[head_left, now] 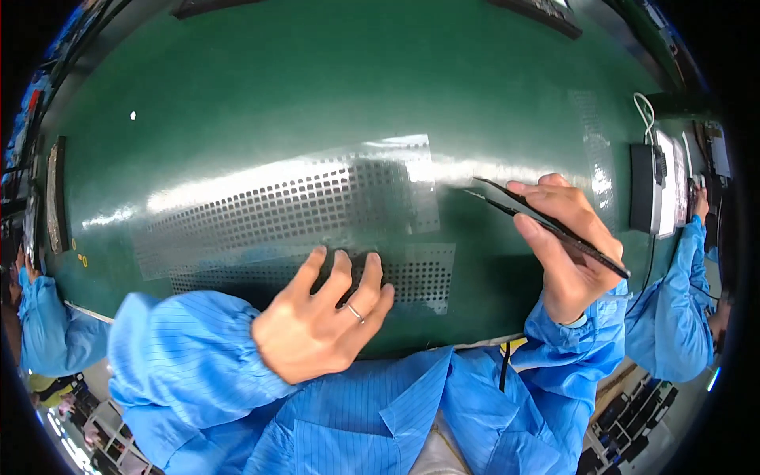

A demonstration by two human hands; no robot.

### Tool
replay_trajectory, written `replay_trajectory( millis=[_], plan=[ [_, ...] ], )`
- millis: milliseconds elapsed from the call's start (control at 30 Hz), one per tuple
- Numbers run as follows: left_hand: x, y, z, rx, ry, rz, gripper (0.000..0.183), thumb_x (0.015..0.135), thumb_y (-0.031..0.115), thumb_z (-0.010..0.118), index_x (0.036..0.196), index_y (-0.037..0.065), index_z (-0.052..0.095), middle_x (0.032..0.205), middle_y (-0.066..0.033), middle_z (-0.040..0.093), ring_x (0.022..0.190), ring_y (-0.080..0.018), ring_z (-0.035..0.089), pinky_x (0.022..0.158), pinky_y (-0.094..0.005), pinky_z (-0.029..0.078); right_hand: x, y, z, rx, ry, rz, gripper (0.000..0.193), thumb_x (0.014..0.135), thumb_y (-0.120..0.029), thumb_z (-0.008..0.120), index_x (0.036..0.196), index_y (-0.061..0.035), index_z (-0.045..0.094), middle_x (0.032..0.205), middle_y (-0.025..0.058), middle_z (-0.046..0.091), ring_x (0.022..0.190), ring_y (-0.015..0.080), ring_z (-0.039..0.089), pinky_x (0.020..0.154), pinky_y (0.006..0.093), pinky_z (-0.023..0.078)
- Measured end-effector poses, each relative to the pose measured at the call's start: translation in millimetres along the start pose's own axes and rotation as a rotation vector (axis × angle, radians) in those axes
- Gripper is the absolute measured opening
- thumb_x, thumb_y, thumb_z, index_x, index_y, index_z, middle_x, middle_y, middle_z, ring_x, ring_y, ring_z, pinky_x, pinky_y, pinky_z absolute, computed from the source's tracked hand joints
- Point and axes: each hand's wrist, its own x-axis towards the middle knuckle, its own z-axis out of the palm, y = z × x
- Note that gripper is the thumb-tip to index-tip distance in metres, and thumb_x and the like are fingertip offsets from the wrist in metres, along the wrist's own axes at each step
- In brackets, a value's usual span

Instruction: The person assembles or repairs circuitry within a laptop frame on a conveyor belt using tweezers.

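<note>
My right hand [566,241] grips a pair of black tweezers [546,224], whose two tips are apart and point left, just beyond the edge of a clear sheet. That larger clear sheet [293,198] carries rows of small dark squares and lies slanted on the green table. A second clear sheet [419,277] with small dark dots lies nearer to me, partly under my left hand. My left hand [332,317] is open, fingers spread, with its fingertips at the near edge of the larger sheet. A ring sits on one finger.
A shiny clear strip [599,154] lies on the green mat [317,79] at the right. Further right stands a black and white device [655,186] with a white cable. Small yellow rings [81,257] lie at the left. Blue-sleeved people sit at both sides.
</note>
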Motion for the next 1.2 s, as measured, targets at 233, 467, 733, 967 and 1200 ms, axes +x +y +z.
replay_trajectory(
  millis=[233,467,733,967,1200],
  plan=[
    [-18.7,-7.1,13.6,-0.047,-0.058,-0.146,0.051,0.051,0.019,0.067,0.100,0.010,0.054,0.112,-0.0144,0.045,0.088,-0.0303,0.048,0.080,-0.0428,0.041,-2.8,-10.5,10.0,0.132,0.074,0.379,0.016,0.066,0.004,0.054,0.082,0.0080,0.055,0.080,0.0206,0.059,0.077,0.0246,0.055,0.081,0.0352,0.038],
    [24.5,-42.9,14.6,0.013,0.125,-0.159,0.051,0.055,0.013,0.066,0.103,0.010,0.052,0.112,-0.0104,0.046,0.098,-0.0290,0.047,0.084,-0.0417,0.039,13.4,3.4,38.5,0.255,0.125,0.439,0.013,0.067,0.003,0.055,0.079,0.0079,0.056,0.079,0.0169,0.059,0.074,0.0204,0.057,0.072,0.0278,0.043],
    [29.1,-49.7,36.0,-0.006,0.193,-0.184,0.047,0.055,0.011,0.066,0.101,0.012,0.055,0.114,-0.0105,0.045,0.098,-0.0300,0.046,0.084,-0.0430,0.038,8.2,17.4,57.8,0.423,0.179,0.511,0.010,0.069,0.004,0.058,0.078,0.0060,0.058,0.076,0.0083,0.059,0.067,0.0115,0.055,0.061,0.0201,0.043],
    [31.2,-48.7,35.0,0.005,0.185,-0.178,0.048,0.053,0.010,0.066,0.100,0.012,0.055,0.115,-0.0109,0.044,0.098,-0.0305,0.046,0.083,-0.0438,0.038,12.1,15.4,57.2,0.345,0.166,0.485,0.011,0.068,0.005,0.054,0.078,0.0082,0.055,0.076,0.0156,0.060,0.072,0.0199,0.057,0.071,0.0275,0.043],
    [31.7,-48.7,36.3,0.005,0.196,-0.184,0.049,0.052,0.010,0.066,0.099,0.012,0.056,0.115,-0.0107,0.044,0.097,-0.0306,0.046,0.083,-0.0434,0.039,12.6,14.7,57.0,0.367,0.165,0.504,0.011,0.068,0.004,0.054,0.077,0.0080,0.056,0.076,0.0158,0.060,0.072,0.0198,0.057,0.072,0.0277,0.043]
  ],
)
